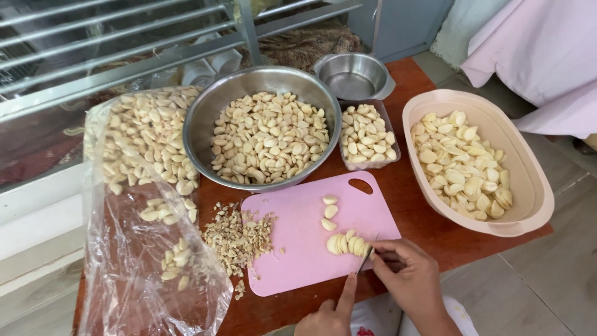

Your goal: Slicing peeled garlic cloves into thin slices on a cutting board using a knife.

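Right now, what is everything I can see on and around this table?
Steel bowl: one, silver, back centre, full of peeled garlic cloves.
Small steel pot: one, silver, behind, empty.
Clear tub: one, beside the steel bowl, holding cloves.
Oval basin: one, beige, on the right, partly filled with cloves.
Plastic bag: one, clear, on the left, with cloves inside.
Cutting board: one, pink, front centre.
Cloves on the board: three loose, plus a lined-up row.
Trimmings: one pile, tan, left of the board.
Table: one, reddish-brown.
Knife: one, blade at the row.
Left hand: on the knife, forefinger along it.
Right hand: fingers steadying the row.
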